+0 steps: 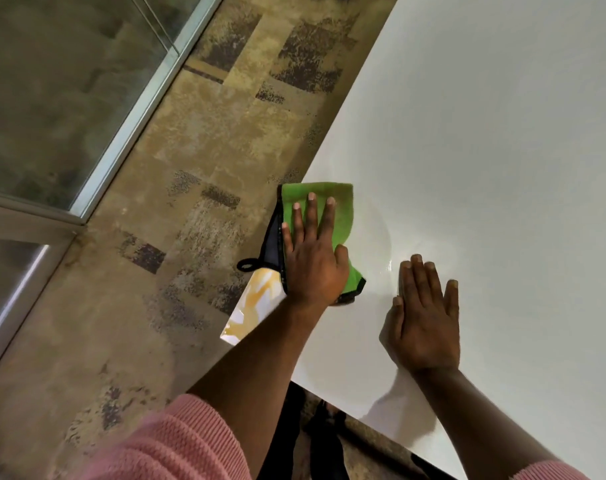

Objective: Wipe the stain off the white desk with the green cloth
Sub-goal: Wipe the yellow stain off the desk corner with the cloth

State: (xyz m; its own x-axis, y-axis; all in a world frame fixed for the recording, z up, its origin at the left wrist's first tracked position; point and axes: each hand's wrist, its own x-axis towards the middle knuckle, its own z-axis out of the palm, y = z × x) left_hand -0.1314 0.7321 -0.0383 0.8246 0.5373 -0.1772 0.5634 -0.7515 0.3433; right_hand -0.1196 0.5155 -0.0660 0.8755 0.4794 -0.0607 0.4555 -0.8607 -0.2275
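Observation:
A green cloth [343,209] with a black edge and a hanging loop lies at the left edge of the white desk [485,150]. My left hand [312,258] presses flat on the cloth, fingers spread. A yellow-orange stain [256,299] smears the desk's near left corner, just below the cloth. My right hand [424,313] rests flat on the bare desk to the right of the cloth, holding nothing. A faint wet arc shows on the desk between the two hands.
Brown patterned carpet [190,150] lies left of the desk. A glass wall with a metal frame [128,116] runs along the far left. Dark trouser legs and shoes [315,438] show under the desk's near edge.

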